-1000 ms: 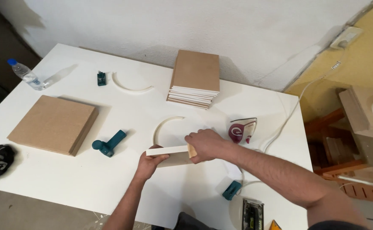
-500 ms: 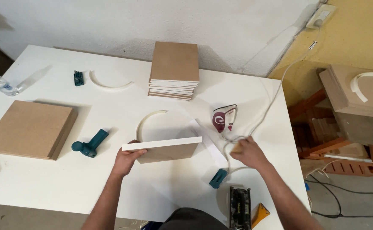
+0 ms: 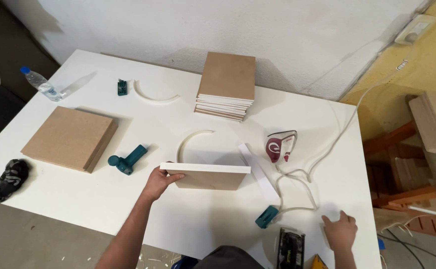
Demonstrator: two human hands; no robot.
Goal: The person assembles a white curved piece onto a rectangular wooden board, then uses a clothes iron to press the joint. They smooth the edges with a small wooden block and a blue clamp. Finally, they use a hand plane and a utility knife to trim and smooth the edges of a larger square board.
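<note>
The square brown fibreboard panel with white edges, stood on edge and pinched only by the left hand, could be tipped over, while nothing is gripped by the flat, open right hand.

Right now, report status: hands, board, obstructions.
Left hand holds upright board by its end. Right hand flat on table, empty. Iron cord beside board.

White table vs rough white wall, yellow wall w/ socket, right.
</note>
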